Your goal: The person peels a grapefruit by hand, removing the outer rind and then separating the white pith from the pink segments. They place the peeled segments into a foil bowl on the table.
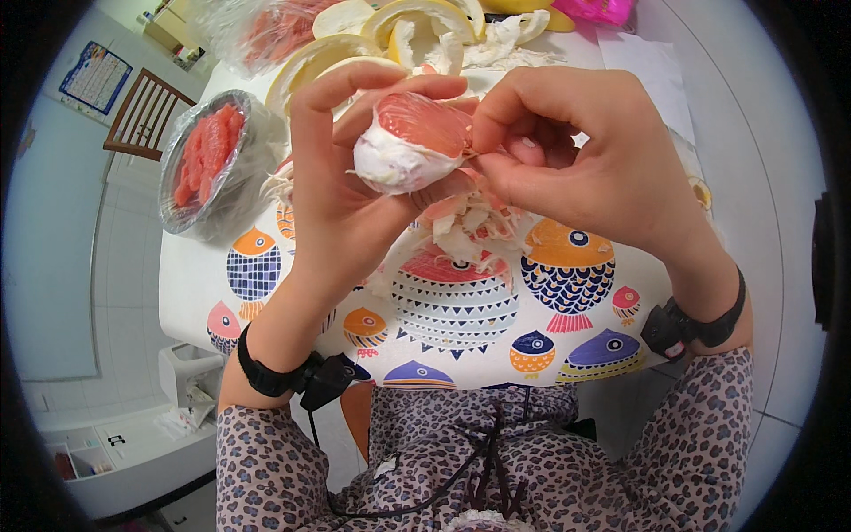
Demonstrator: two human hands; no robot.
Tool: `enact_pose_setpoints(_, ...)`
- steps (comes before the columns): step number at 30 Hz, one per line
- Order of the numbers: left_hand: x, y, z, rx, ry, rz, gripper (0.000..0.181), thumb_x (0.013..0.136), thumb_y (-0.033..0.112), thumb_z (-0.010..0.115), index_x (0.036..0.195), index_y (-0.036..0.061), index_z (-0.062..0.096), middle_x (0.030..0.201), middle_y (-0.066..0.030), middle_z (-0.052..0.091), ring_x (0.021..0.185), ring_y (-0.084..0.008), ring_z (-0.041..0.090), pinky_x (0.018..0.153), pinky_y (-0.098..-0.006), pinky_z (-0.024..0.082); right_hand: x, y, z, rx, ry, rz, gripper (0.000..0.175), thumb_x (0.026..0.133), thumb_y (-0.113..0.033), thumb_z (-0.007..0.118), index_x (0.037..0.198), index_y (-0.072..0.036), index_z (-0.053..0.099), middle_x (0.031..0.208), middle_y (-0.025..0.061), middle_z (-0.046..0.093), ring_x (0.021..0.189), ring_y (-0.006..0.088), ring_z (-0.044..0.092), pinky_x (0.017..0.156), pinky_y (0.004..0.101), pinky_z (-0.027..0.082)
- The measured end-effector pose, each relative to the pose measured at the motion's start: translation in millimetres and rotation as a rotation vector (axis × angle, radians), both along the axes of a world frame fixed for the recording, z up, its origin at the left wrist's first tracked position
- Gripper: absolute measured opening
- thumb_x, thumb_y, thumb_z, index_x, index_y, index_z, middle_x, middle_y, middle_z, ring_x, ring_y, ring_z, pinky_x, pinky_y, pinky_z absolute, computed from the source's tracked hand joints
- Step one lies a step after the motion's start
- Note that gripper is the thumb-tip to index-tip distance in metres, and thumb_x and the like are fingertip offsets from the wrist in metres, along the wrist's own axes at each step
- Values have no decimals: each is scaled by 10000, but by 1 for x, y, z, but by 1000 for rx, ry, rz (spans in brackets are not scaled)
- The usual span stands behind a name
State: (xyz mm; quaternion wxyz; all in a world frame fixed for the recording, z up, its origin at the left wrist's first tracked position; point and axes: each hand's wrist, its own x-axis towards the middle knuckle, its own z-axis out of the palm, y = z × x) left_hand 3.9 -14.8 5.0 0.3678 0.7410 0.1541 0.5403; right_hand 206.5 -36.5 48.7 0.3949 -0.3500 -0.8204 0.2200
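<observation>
My left hand [332,173] cradles a piece of pink pomelo [419,136] above the table. Red flesh shows on its upper side, while white pith and membrane wrap the lower left. The thumb and index finger of my right hand [558,133] pinch the piece at its right end; the exact bit between the fingertips is too small to make out. Beneath the hands lies a loose heap of peeled membrane and pith scraps [475,226]. A bowl [166,199] lined with clear plastic stands to the left, with peeled pomelo flesh [209,153] in it.
Thick yellow pomelo rinds [419,26] and pith scraps [505,40] are spread at the table's far side. Clear plastic with pink flesh [279,30] lies far left, a pink bag [598,10] far right. White paper [648,80] lies at right. The fish-patterned tablecloth [459,319] reaches my lap.
</observation>
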Motion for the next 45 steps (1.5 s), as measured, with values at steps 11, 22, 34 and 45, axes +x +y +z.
enact_pose_setpoints(11, -1, -14, 4, -504, -87, -124, 572, 772, -9, 735, 1274, 37, 465, 1117, -98, 610, 1026, -188, 611, 876, -309, 516, 2, 2, -2, -175, 63, 124, 90, 728, 0, 661, 779, -32, 594, 632, -61, 483, 566, -3, 424, 507, 155, 346)
enact_pose_setpoints(22, -7, -8, 10, -757, -180, -265, 584, 799, 158, 752, 1280, 33, 445, 1138, -135, 604, 1003, -230, 629, 832, -344, 548, 5, 4, 4, -541, 288, 187, 115, 727, -4, 676, 795, -29, 587, 723, -28, 549, 634, 19, 493, 561, 167, 408)
enact_pose_setpoints(34, -5, 6, 3, -59, -153, -47, 559, 768, -15, 740, 1112, 95, 314, 1262, -253, 526, 1191, -318, 539, 943, -391, 508, 26, 17, 27, -344, 93, 138, 167, 792, -31, 662, 680, -26, 538, 716, 0, 564, 641, 24, 492, 539, 177, 386)
enact_pose_setpoints(45, -9, 9, 5, 369, 143, 288, 570, 769, 50, 766, 1125, 98, 323, 1212, -248, 564, 1110, -309, 587, 905, -374, 495, 5, 14, 4, 102, -9, 27, 126, 815, -59, 702, 852, -30, 585, 742, 3, 575, 601, 53, 503, 519, 195, 410)
